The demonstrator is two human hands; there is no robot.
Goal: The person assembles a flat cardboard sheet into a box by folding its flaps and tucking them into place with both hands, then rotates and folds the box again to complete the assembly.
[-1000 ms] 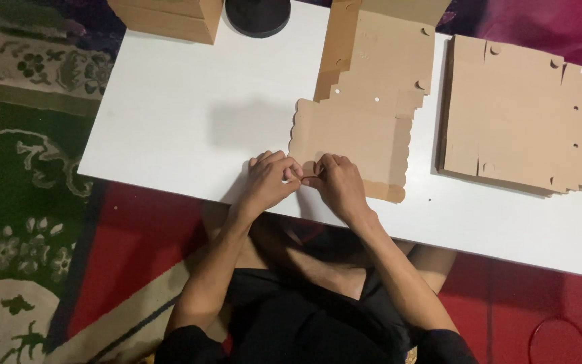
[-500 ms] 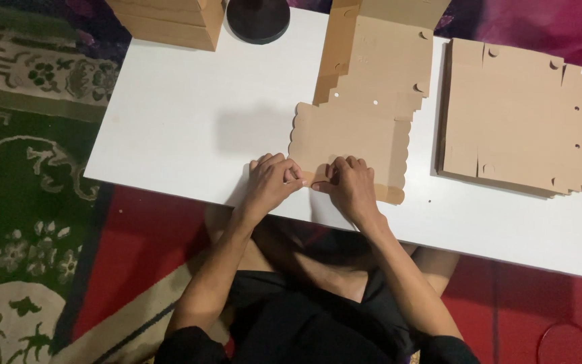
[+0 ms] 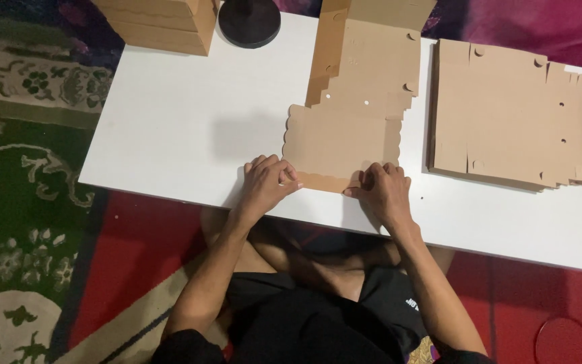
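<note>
A flat brown cardboard box blank (image 3: 345,135) with scalloped edges lies on the white table (image 3: 183,128) in front of me. My left hand (image 3: 267,182) presses on the near left corner of the blank's front flap. My right hand (image 3: 384,192) presses on the near right corner of the same flap. The narrow front flap (image 3: 325,180) between my hands is bent up along its crease. Both hands have fingers curled onto the cardboard edge.
A stack of flat brown box blanks (image 3: 513,128) lies to the right. Folded brown boxes (image 3: 159,23) stand at the table's far left, beside a round black base (image 3: 249,21). A patterned red and green rug (image 3: 28,202) covers the floor.
My hands were close together at the middle of the front flap. They have slid apart along it to its two corners.
</note>
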